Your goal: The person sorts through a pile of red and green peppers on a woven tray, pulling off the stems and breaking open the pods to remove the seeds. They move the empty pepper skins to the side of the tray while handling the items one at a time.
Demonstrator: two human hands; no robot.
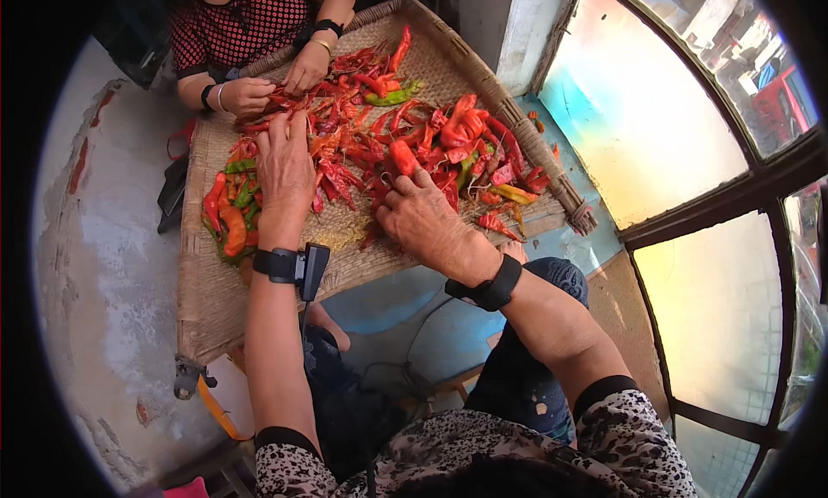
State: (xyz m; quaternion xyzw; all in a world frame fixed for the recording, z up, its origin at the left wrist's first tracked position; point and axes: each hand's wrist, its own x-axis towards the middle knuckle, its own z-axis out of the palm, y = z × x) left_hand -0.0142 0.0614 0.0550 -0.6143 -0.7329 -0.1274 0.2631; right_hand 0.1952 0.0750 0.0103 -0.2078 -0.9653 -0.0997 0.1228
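Note:
A woven basket tray point(213, 304) holds heaps of red chili peppers point(336, 174), many of them wrinkled. My left hand point(284, 158) reaches over the left part of the heap, palm down; its fingertips are among the peppers, and whether they grip one is hidden. Under and left of that wrist lie green and orange peppers point(236, 223). My right hand point(424, 220) is at the near side of the heap, fingers curled, with a red pepper point(403, 156) at its thumb and forefinger. Pale seeds point(336, 236) are scattered on the weave between both hands.
Across the tray, another person's hands point(278, 87) work among the peppers at the far left edge. A framed window point(647, 110) stands at the right, a worn plaster wall point(97, 271) at the left. Below the tray are my knees and a dark cable point(411, 368).

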